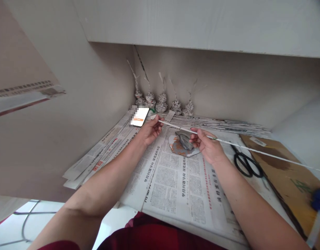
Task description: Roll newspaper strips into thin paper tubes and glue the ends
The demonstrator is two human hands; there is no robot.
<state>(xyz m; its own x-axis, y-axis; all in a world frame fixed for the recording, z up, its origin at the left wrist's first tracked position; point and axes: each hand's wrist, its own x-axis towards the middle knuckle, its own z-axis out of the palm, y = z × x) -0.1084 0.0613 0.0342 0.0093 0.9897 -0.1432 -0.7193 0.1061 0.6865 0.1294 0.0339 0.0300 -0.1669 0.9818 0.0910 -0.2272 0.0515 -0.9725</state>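
Observation:
A long, thin, white rolled-paper stick [175,126] stretches between my two hands and runs on past the right edge of the view. My left hand [151,130] pinches it close to its left end. Farther along, my right hand [208,144] has its fingers closed around the same stick. Below it, a small dark mesh piece [185,141] lies on a grey and white flat piece with orange characters [175,146], partly hidden by my right hand. Both rest on printed newspaper sheets [165,177] covering the table.
Several woven paper gourd shapes [162,102] stand along the back wall. A lit phone [140,116] lies left of them. Rolled paper sticks [222,125] are bundled at the back. Black-handled scissors [247,165] and a cardboard sheet [274,163] lie on the right. A shelf edge [201,50] overhangs.

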